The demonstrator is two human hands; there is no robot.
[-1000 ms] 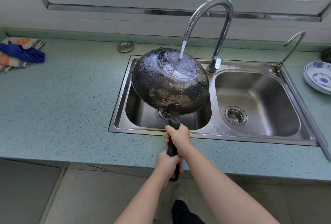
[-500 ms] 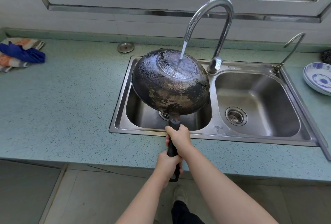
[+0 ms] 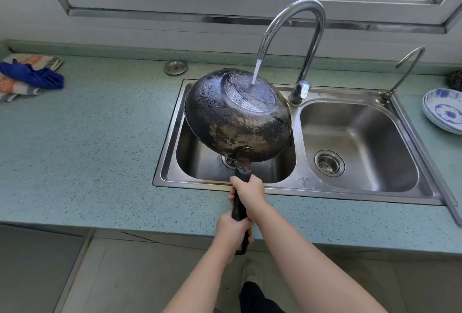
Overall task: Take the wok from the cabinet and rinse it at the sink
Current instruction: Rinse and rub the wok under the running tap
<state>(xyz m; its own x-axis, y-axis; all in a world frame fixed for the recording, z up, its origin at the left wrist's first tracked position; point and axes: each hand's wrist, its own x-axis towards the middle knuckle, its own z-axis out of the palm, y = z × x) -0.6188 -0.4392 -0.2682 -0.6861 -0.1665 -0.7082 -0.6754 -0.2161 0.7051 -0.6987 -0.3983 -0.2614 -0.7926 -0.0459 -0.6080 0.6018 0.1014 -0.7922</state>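
Note:
A blackened, worn wok [image 3: 232,122] is held upside down and tilted over the left basin of the steel double sink [image 3: 303,187]. Its flat bottom faces up toward me. Water streams from the tall curved faucet [image 3: 300,25] onto that bottom. The wok's black handle [image 3: 239,209] points back toward me. My right hand [image 3: 250,194] grips the handle close to the pan, above the sink's front rim. My left hand [image 3: 231,234] grips the handle's end, over the counter's front edge. The wok's inside is hidden.
The speckled green counter [image 3: 87,150] surrounds the sink. A blue cloth on a patterned towel [image 3: 32,77] lies far left, a round metal sink plug [image 3: 175,67] behind the left basin. A thin second tap [image 3: 402,72] and blue-and-white dishes [image 3: 443,110] stand at the right.
Almost nothing differs: both hands keep their grip and water keeps running on the wok's bottom. The wok may have turned very slightly.

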